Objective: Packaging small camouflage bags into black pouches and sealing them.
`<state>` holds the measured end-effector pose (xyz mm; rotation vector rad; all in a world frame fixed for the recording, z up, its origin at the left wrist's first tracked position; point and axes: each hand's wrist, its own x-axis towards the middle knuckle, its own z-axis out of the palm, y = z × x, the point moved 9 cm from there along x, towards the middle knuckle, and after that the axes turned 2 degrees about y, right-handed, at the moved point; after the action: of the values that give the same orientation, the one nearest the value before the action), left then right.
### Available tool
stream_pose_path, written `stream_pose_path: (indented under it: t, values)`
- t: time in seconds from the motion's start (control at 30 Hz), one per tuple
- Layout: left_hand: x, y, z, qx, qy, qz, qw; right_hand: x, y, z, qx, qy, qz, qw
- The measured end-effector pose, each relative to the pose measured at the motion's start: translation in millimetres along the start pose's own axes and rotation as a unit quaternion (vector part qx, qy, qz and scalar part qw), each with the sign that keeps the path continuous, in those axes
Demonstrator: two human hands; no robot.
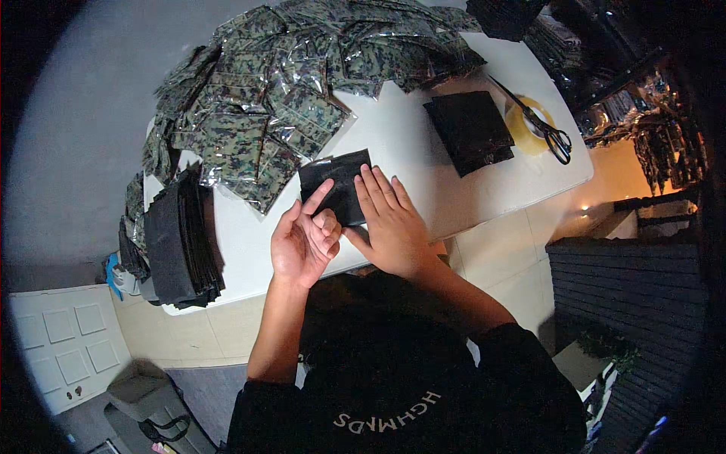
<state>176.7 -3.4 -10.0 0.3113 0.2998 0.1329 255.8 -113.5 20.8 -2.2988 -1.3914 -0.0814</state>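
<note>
A small flat black packet (340, 172) lies on the white table (404, 117) in front of me, near its front edge. My right hand (393, 223) rests flat over the packet's right side, fingers stretched out. Turned palm up, my left hand (304, 244) is at the packet's lower left corner. Its index finger points out across the packet while the other fingers curl in, and no object shows in it. Both hands hide part of the packet, so its lower edge is only partly visible.
Camouflage-patterned items in clear plastic bags (234, 136) heap along the table's far and left side. A tall stack of black folded pieces (178, 242) stands at left. On the right are black packets (469, 132), a yellowish tape roll (516, 125) and black scissors (543, 129).
</note>
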Motion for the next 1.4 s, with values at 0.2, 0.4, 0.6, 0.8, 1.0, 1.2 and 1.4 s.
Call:
stream_pose_path:
  t: [0.2, 0.4, 0.6, 0.8, 1.0, 1.2, 1.4]
  values:
    - [2, -1, -4, -0.009, -0.004, -0.002, 1.0, 1, 0, 0, 0.001, 0.0, -0.002, 1.0]
    - [4, 1, -20, 0.101, 0.031, 0.001, 0.994, 0, 0, 0, 0.007, 0.003, -0.002, 1.0]
    - [3, 1, -20, 0.133, 0.054, 0.007, 0.99, 0, 2, 2, 0.008, -0.007, 0.003, 1.0]
    - [3, 2, -16, 0.176, 0.087, 0.017, 0.98, 2, 0, 0, 0.007, -0.014, 0.005, 1.0]
    - [4, 10, -16, 0.316, 0.103, 0.044, 0.942, 4, -1, 2, -0.008, -0.002, 0.0, 1.0]
    - [0, 22, 19, 0.563, 0.158, 0.044, 0.81, 2, 0, 1, -0.015, -0.003, 0.004, 1.0]
    - [-16, 66, 15, 0.749, 0.28, 0.206, 0.565, 3, -2, 1, -0.013, -0.013, 0.005, 1.0]
